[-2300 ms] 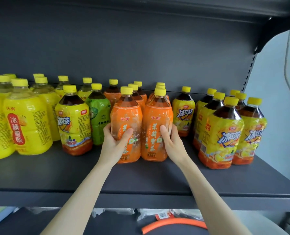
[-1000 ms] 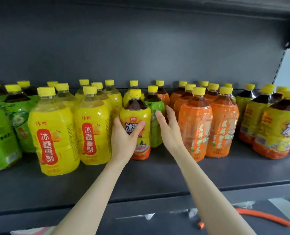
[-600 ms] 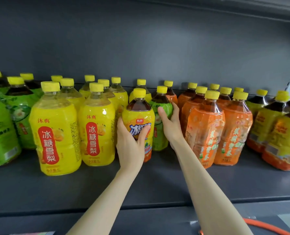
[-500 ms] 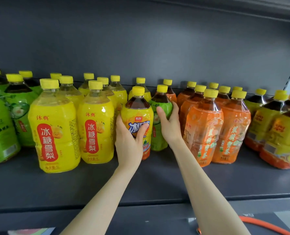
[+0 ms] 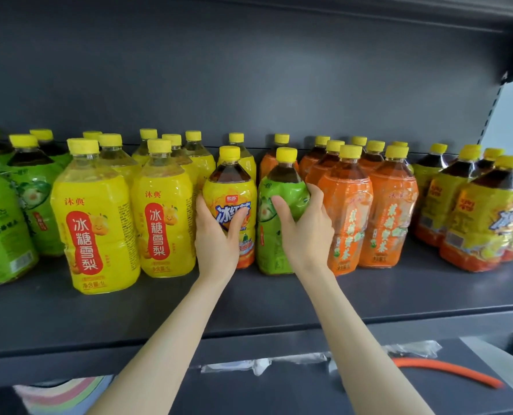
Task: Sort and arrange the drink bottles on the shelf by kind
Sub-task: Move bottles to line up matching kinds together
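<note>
Since half a second ago my right hand has wrapped further round the green bottle, thumb now across its front. My left hand is curled round the iced-tea bottle, its label reading 冰红茶. Both stand upright, side by side at the shelf front, directly ahead, one per hand. They sit between the yellow 冰糖雪梨 bottles on the left, marked 沐典, and the orange bottles on the right. Matching iced teas stand far right, greens far left, so I judge the two must cross.
</note>
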Demonstrator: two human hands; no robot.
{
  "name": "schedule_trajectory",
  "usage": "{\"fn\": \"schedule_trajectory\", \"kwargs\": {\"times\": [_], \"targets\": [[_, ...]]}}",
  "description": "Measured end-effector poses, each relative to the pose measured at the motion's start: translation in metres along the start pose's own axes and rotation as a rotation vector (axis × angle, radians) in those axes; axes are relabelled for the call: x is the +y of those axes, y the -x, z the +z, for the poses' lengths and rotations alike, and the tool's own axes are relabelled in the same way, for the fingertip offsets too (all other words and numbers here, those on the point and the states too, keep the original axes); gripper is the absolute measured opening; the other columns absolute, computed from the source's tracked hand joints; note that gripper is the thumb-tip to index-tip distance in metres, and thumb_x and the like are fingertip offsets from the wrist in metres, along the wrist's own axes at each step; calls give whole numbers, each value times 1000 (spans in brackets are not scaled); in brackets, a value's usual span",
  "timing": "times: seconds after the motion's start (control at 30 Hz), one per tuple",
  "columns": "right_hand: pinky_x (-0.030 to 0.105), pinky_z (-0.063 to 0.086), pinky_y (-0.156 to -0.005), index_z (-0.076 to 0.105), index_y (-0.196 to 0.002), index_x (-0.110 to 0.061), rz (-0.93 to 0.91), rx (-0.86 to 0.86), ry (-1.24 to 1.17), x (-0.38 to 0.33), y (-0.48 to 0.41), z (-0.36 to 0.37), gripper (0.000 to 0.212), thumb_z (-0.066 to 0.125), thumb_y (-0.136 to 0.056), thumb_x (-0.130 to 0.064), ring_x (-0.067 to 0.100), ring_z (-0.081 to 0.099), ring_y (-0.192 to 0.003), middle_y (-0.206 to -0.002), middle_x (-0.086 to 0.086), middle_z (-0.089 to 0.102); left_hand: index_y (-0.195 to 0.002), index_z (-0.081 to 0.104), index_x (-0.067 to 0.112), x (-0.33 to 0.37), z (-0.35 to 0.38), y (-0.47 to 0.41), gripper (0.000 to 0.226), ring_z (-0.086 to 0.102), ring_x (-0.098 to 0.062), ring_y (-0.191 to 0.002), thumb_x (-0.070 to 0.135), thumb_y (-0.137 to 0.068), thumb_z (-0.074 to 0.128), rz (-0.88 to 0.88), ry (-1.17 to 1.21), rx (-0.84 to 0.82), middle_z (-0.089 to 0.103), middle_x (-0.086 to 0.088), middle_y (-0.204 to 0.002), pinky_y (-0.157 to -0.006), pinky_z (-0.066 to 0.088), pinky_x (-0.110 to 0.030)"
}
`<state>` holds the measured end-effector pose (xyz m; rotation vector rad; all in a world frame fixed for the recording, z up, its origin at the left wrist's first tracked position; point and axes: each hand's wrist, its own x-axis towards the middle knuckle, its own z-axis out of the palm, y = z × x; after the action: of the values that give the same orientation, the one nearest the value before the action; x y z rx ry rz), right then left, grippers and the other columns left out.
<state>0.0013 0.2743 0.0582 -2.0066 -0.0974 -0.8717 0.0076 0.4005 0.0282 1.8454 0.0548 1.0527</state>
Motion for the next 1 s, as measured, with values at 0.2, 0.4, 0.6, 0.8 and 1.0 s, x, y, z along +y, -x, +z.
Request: {"fn": "schedule_trajectory", "kwargs": {"times": [0.2,0.4,0.6,0.8,1.0], "targets": [[45,48,-98,40,-140,-26,51,10,-254,7,17,-18,61,58,-89,-52,18,57,-115,-128,-1,59,-149,16,8,2,-4,1,76,39,-22,-135,37,-91,55,-32,54,-67,35,-9,-149,-106,40,-44],[43,47,-102,31,-145,-30,142,-66,-487,10,35,-14,75,59,-82,-61,11,54,-121,-135,-5,55,-150,20,11,8,-17,22,68,31,-12,-137,43,-94,41,-59,59,-123,32,-4,-152,-109,27,-17],[44,42,-106,27,-148,-23,44,-97,-339,8,31,-15,94,64,-73,-67,18,47,-130,-143,-1,47,-123,53,12,15,-25,50,28,47,6,-106,22,-98,46,-47,112,-71,49,-4,-128,-83,32,3],[42,49,-100,42,-141,-26,71,-161,-657,1,40,-24,79,61,-74,-63,10,59,-117,-127,-10,62,-113,53,32,18,-45,62,25,55,6,-108,41,-91,44,-129,311,-220,61,16,-114,-87,43,-10],[33,56,-84,57,-125,-24,52,-337,-925,-42,64,-10,47,61,-84,-47,15,67,-104,-113,-4,69,-124,44,36,28,-96,67,35,55,14,-105,45,-92,34,-176,485,-351,61,35,-109,-77,45,-4]]}}
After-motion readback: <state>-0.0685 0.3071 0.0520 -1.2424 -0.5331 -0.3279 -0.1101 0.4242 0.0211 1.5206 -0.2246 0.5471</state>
